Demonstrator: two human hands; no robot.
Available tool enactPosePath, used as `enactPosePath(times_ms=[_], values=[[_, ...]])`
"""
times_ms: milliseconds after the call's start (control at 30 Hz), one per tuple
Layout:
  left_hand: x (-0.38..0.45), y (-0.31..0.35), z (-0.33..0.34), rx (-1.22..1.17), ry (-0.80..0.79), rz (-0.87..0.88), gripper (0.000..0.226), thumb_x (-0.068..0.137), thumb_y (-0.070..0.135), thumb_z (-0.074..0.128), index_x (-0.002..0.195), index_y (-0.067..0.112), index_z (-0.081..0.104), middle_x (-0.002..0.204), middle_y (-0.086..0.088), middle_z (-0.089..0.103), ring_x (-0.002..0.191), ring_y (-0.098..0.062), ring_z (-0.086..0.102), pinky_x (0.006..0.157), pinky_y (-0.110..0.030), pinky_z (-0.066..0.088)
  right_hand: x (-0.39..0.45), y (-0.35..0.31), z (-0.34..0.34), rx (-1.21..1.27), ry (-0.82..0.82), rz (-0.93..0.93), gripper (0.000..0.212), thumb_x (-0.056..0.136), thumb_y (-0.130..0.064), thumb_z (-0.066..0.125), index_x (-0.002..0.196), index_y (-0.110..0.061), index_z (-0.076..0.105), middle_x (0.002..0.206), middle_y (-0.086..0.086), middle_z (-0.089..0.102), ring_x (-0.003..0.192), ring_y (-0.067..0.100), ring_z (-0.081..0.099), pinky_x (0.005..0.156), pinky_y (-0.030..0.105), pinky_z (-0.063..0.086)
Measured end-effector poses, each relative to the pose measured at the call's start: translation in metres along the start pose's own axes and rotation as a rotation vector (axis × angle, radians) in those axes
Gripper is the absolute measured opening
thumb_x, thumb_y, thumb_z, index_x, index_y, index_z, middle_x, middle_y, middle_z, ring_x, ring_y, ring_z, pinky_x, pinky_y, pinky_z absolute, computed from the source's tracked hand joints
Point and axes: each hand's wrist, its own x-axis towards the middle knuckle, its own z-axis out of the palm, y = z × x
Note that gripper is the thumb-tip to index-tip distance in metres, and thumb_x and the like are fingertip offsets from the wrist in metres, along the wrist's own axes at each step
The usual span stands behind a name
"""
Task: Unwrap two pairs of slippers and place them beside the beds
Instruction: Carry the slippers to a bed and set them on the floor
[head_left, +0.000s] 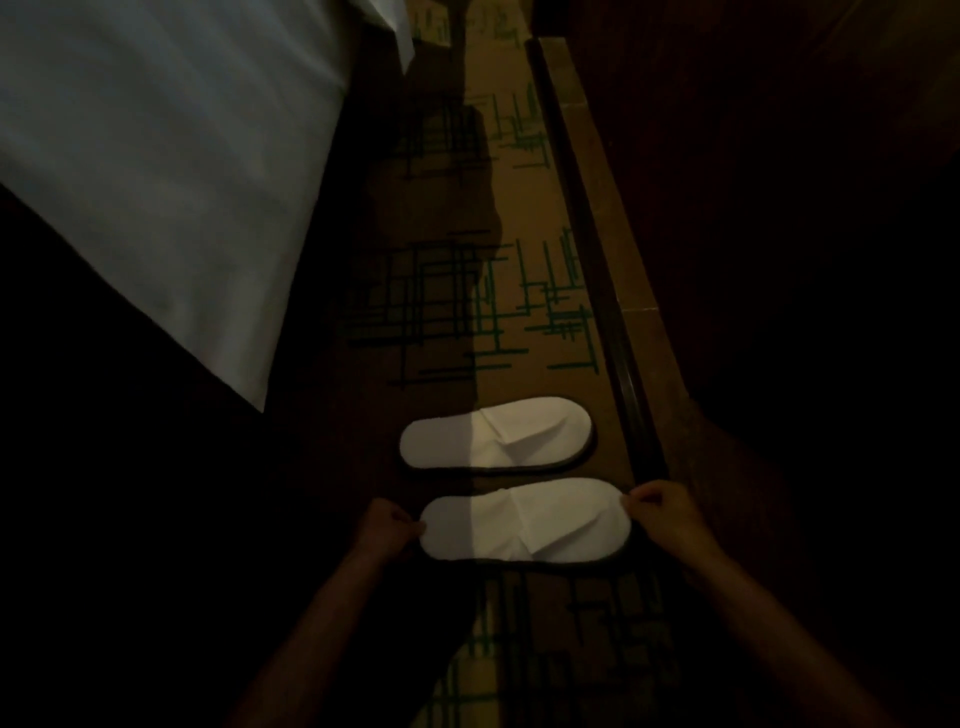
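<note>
I see two white slippers lying flat on the carpet, side by side and parallel, in the lower middle of the frame, toes pointing to the right. The near slipper (524, 522) sits just below the far slipper (496, 434), with a thin strip of carpet between them. My left hand (387, 525) pinches the heel end of the near slipper, fingers curled in against its edge. My right hand (662, 512) pinches the toe end the same way, fingertips closed on the rim. Both forearms run down to the bottom of the frame.

The carpet (519, 208) is tan with a pattern of dark green crossing lines, and a shadow covers its left half, cutting across both slippers. A bed with a white sheet (171, 171) fills the upper left of the frame, its dark base below. A dark strip (592, 249) runs along the carpet's right edge, and beyond it the right side is too dim for me to make out.
</note>
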Motion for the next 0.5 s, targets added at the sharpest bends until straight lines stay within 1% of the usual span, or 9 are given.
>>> enactPosePath(times_ms=[67,133,200,233,300,367,433,467,500], values=[[-0.002,-0.007,-0.007,-0.071,0.01,-0.014,0.03,0.087,-0.001,0.064,0.062,0.008,0.051,0.062,-0.003,0.052,0.053,-0.015,0.047,0.031,-0.012,0.039,0.001,0.0,0.008,-0.003,-0.026,-0.025,0.008,0.088,-0.006,0.064,0.085,-0.003,0.058,0.089,0.014,0.059,0.067,0.015,0.049,0.054,0.023,0.035],[0.0,-0.017,-0.014,-0.142,0.023,-0.05,0.027,0.088,-0.001,0.063,0.065,0.007,0.052,0.065,-0.005,0.052,0.055,-0.016,0.047,0.03,-0.012,0.038,-0.001,-0.001,0.016,-0.022,-0.053,-0.044,0.008,0.089,-0.008,0.065,0.086,-0.003,0.059,0.08,0.01,0.058,0.066,0.014,0.05,0.054,0.024,0.038],[0.0,-0.024,-0.019,-0.181,0.041,-0.068,0.029,0.088,-0.003,0.062,0.063,0.007,0.05,0.065,-0.005,0.052,0.055,-0.016,0.047,0.031,-0.013,0.04,-0.002,-0.002,0.023,-0.048,-0.08,-0.059,0.009,0.088,-0.009,0.065,0.084,-0.002,0.061,0.072,0.006,0.057,0.068,0.018,0.053,0.054,0.024,0.039],[0.0,-0.027,-0.022,-0.182,0.043,-0.077,0.03,0.087,-0.004,0.062,0.062,0.007,0.05,0.064,-0.005,0.052,0.055,-0.016,0.047,0.033,-0.015,0.042,-0.002,-0.002,0.025,-0.071,-0.087,-0.065,0.01,0.088,-0.009,0.066,0.081,-0.003,0.061,0.069,0.005,0.056,0.068,0.018,0.053,0.054,0.024,0.039],[0.001,-0.03,-0.026,-0.134,0.028,-0.09,0.031,0.085,-0.003,0.066,0.06,0.007,0.05,0.063,-0.005,0.052,0.055,-0.016,0.048,0.043,-0.023,0.045,-0.001,-0.002,0.027,-0.153,-0.106,-0.071,0.018,0.087,-0.01,0.067,0.071,-0.008,0.058,0.067,0.002,0.055,0.068,0.016,0.053,0.055,0.025,0.039],[0.004,-0.031,-0.03,-0.043,0.007,-0.087,0.032,0.084,0.002,0.069,0.06,0.009,0.049,0.064,-0.003,0.051,0.063,-0.018,0.051,0.054,-0.025,0.043,0.004,-0.002,0.025,-0.257,-0.135,-0.063,0.023,0.085,-0.012,0.07,0.067,-0.014,0.055,0.071,0.003,0.056,0.074,0.018,0.055,0.061,0.028,0.042],[0.01,-0.027,-0.035,-0.003,0.036,-0.061,0.032,0.085,0.007,0.069,0.063,0.012,0.046,0.068,-0.004,0.051,0.075,-0.019,0.052,0.059,-0.024,0.041,0.013,-0.01,0.02,-0.257,-0.124,-0.048,0.019,0.082,-0.012,0.073,0.076,-0.013,0.055,0.084,0.009,0.059,0.083,0.024,0.057,0.07,0.031,0.045],[0.014,-0.022,-0.037,-0.034,0.068,-0.029,0.033,0.088,0.007,0.066,0.063,0.012,0.044,0.072,-0.006,0.053,0.075,-0.019,0.052,0.057,-0.024,0.041,0.019,-0.017,0.016,-0.212,-0.098,-0.057,0.017,0.082,-0.011,0.073,0.084,-0.008,0.057,0.089,0.012,0.06,0.082,0.026,0.058,0.07,0.034,0.047],[0.018,-0.014,-0.04,-0.088,0.108,-0.001,0.032,0.09,0.006,0.062,0.064,0.012,0.044,0.076,-0.008,0.055,0.071,-0.018,0.051,0.053,-0.023,0.041,0.024,-0.027,0.012,-0.157,-0.07,-0.078,0.017,0.083,-0.008,0.071,0.094,-0.004,0.058,0.089,0.015,0.06,0.074,0.027,0.058,0.067,0.035,0.048]])
